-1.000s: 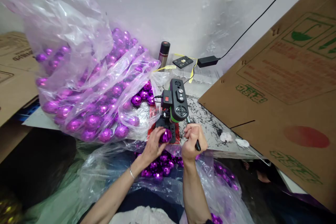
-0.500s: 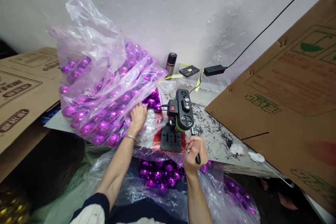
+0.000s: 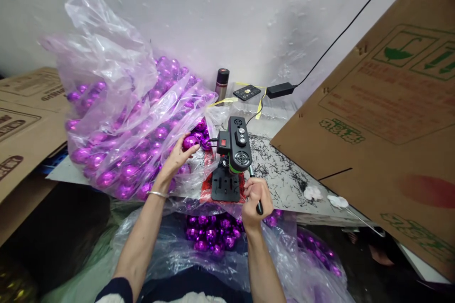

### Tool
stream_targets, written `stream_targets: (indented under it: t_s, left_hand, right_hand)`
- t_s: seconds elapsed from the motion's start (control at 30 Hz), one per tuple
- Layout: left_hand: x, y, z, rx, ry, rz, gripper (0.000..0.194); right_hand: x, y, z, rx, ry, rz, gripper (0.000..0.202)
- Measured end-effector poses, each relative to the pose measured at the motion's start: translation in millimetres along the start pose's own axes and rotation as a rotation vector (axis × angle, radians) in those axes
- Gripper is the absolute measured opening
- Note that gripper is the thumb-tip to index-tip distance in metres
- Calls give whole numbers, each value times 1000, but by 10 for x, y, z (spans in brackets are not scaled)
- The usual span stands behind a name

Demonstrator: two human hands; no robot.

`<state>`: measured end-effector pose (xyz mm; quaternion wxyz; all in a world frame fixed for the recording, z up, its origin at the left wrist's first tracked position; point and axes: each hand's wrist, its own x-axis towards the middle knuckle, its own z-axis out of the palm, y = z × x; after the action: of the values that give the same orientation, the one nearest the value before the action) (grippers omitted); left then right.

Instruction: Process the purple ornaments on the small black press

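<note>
Change is seen at the left hand [image 3: 177, 157]: half a second before it was pressed into the big bag [image 3: 117, 118], now a purple ball [image 3: 190, 141] is pinched in its fingertips, lifted just left of the small press machine [image 3: 232, 156]. A new piece seems to be brought to the machine. The lever [image 3: 255, 189] is gripped by the closed right hand [image 3: 256, 198]. The lower bag [image 3: 220, 236] is partly hidden by both arms, and the machine's tip cannot be made out
</note>
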<state>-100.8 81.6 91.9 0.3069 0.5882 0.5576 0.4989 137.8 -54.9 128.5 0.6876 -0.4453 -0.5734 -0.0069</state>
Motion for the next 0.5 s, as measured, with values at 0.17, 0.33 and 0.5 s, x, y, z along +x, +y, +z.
stream_targets:
  t_s: [0.17,0.33,0.5]
  left_hand:
    - [-595,253,-92,-516,-165,-299,63]
    - [-1032,142,268,-549,-243,-370,65]
    - [-1156,-60,696,-342,-186,-257,72]
  right_hand:
    - [166,-121,43,32,41,70,42]
    - [261,-153,26,0,4,82,44]
    - [239,-111,-18,-13,-34,12,38]
